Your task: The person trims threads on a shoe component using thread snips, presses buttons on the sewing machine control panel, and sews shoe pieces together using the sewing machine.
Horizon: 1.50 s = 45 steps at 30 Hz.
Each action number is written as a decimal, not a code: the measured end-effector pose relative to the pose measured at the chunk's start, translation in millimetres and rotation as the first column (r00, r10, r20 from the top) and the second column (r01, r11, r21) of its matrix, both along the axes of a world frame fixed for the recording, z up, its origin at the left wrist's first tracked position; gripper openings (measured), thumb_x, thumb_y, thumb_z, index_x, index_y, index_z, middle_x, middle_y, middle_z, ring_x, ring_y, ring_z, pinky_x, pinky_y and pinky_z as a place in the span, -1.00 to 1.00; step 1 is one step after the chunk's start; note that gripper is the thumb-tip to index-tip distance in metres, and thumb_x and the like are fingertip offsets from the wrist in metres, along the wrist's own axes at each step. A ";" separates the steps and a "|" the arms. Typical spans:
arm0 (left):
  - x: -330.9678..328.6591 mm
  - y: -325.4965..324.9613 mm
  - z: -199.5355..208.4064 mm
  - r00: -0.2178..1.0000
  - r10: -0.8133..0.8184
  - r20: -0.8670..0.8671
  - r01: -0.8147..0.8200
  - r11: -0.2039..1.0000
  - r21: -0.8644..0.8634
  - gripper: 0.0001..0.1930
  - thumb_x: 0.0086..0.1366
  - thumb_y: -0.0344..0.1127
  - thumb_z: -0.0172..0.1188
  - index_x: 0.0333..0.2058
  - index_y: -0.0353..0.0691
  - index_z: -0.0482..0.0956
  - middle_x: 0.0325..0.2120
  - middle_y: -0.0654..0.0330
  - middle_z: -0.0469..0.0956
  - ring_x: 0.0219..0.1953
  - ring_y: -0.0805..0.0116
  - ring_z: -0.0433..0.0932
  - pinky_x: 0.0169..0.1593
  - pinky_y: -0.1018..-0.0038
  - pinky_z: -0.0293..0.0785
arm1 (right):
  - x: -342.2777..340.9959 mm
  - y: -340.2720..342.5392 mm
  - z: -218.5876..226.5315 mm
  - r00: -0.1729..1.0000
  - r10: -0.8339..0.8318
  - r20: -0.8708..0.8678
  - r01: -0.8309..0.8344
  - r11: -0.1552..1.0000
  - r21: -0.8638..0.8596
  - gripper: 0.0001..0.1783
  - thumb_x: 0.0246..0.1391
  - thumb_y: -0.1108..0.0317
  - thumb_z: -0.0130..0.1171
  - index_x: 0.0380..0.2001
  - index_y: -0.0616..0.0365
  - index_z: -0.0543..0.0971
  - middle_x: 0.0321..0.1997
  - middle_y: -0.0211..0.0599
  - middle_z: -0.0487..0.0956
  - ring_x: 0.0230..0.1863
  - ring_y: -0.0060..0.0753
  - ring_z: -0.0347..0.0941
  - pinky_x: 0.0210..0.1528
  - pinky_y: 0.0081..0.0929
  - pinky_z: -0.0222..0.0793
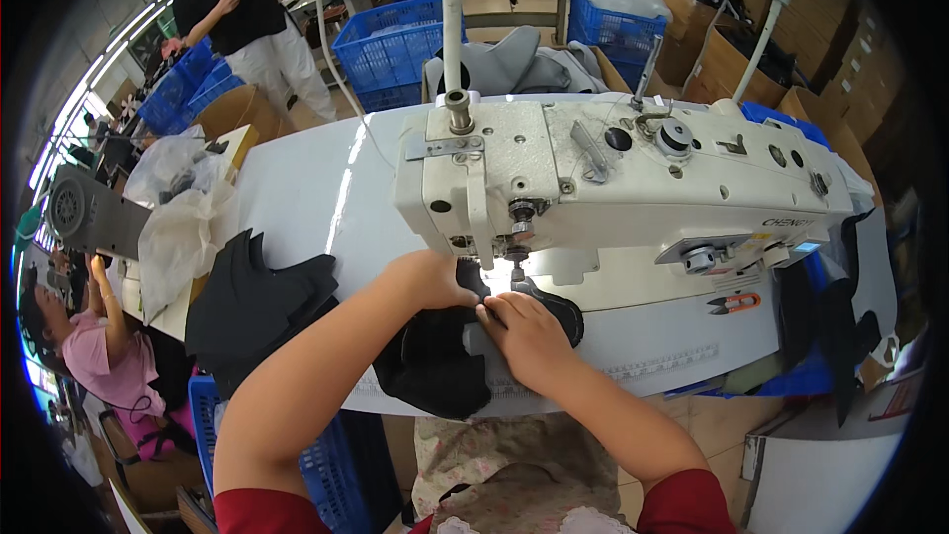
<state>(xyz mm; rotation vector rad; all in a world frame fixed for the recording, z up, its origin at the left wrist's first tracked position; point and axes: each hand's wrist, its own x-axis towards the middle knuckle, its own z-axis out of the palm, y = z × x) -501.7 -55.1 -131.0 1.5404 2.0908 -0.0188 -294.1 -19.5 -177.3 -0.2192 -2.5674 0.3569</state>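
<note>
- At the far left, a person in a pink top (94,356) sits at a neighbouring station.
- A stack of black fabric pieces (259,309) lies on the white table (297,188), left of the hands.
- The left hand (432,280) presses flat, fingers extended, on the black fabric piece (435,361), gripping nothing.
- That piece lies under the needle, its lower part drooping over the table's near edge.
- The right hand (526,336) lies flat on it too, fingertips just beside the presser foot (516,259).
- The white sewing machine (633,173) stretches rightward.
- Orange-handled snips (733,304) rest on the machine's base, well right of the hands.
</note>
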 end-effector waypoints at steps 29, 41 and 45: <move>3.6 -13.5 0.9 0.984 0.141 0.110 -0.156 0.977 0.147 -0.35 -0.23 -0.09 0.45 -0.07 -0.14 0.56 -0.18 0.03 0.60 -0.10 0.05 0.55 -0.04 0.29 0.46 | 17.1 33.5 15.0 0.995 -0.020 0.101 0.038 0.984 -0.175 -0.57 -0.15 0.36 0.28 -0.15 0.21 0.45 -0.08 -0.25 0.42 0.04 -0.18 0.33 0.08 -0.27 0.29; -4.7 -12.4 -6.5 0.972 0.129 0.197 -0.162 0.973 0.163 -0.34 -0.14 -0.17 0.46 0.00 -0.20 0.50 -0.06 0.00 0.54 0.01 0.02 0.50 0.06 0.30 0.40 | 10.9 38.2 14.9 0.995 0.017 0.100 -0.006 0.995 -0.101 -0.59 -0.16 0.37 0.25 -0.17 0.22 0.46 -0.13 -0.26 0.43 0.00 -0.22 0.33 0.06 -0.28 0.27; -4.0 -10.3 -3.8 0.976 0.132 0.175 -0.157 0.978 0.138 -0.33 -0.17 -0.15 0.47 -0.01 -0.19 0.51 -0.06 0.01 0.55 0.00 0.03 0.50 0.05 0.29 0.41 | 12.2 36.6 11.8 0.995 -0.001 0.098 0.014 0.990 -0.138 -0.59 -0.14 0.38 0.22 -0.15 0.22 0.46 -0.13 -0.27 0.43 0.00 -0.23 0.33 0.06 -0.25 0.25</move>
